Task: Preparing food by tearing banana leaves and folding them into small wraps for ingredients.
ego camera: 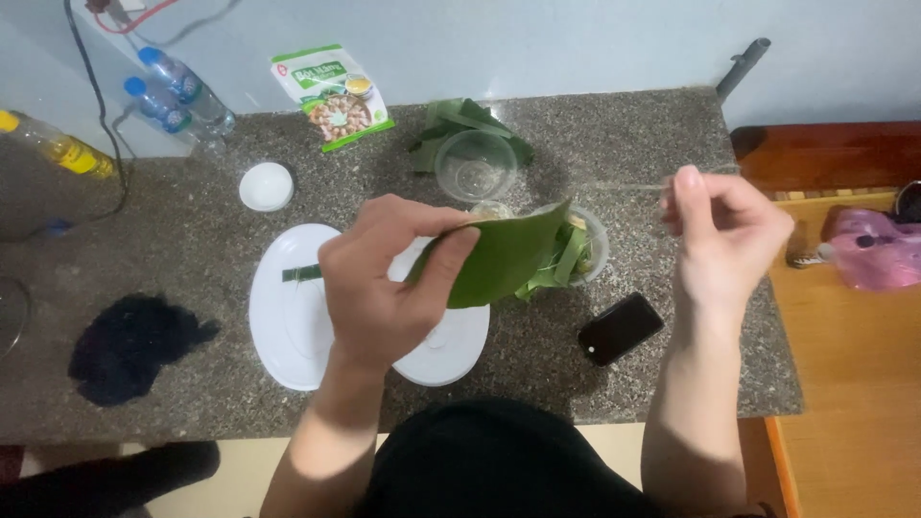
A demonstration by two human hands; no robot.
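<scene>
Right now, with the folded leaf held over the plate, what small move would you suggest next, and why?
Probably bring the right hand across to the green leaf. The left hand pinches the leaf above the white plate, while the right is raised apart, fingers pinched.

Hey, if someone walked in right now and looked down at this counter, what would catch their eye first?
Probably the big green leaf pinched in the left hand over the white oval plate at the middle of the granite counter. The right hand is raised to its right with fingertips pinched, above a black phone. Behind, a clear tub sits on more leaves.
</scene>
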